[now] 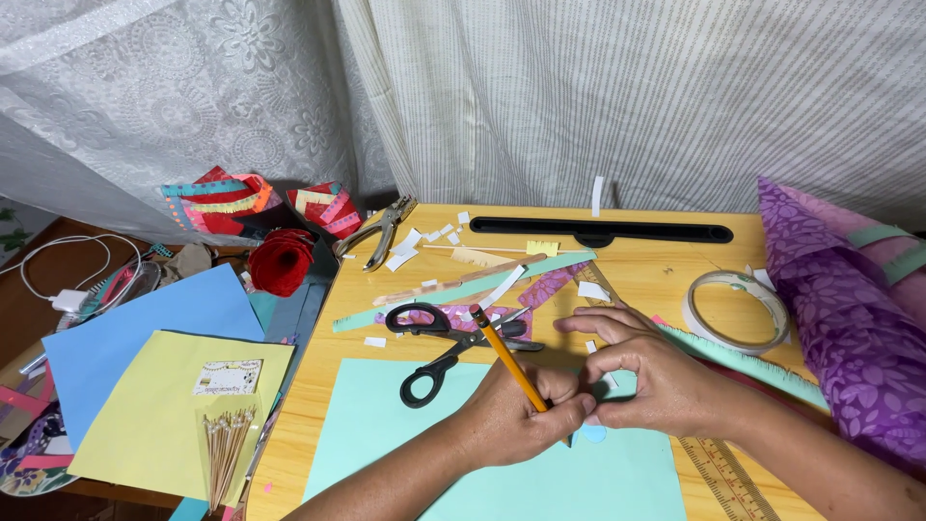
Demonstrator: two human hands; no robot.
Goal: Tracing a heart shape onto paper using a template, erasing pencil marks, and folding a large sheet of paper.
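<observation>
Both hands meet at about 6 o'clock on the tabletop (666, 265), over a mint-green sheet of paper (405, 434) that lies flat near the front edge. The left hand (516, 415) is closed around an orange pencil (506, 359), whose blunt end slants up toward 11 o'clock while its tip points down to the sheet, a writing grip that keeps the point steady. The right hand (656, 381) is curled narrow, thumb and forefinger pinched at the same spot, apparently pressing something small against the sheet so it cannot slide; what it pins is hidden. Just beyond the knuckles, at 10 o'clock from the hands, black-handled scissors (453, 349) rest partly open on paper scraps. A tape roll (738, 311) lies flat at 2 o'clock, and a wooden ruler (728, 478) pokes out under the right wrist at 5 o'clock. Pliers (384, 232) sit at 11 o'clock near the far edge, well apart.
</observation>
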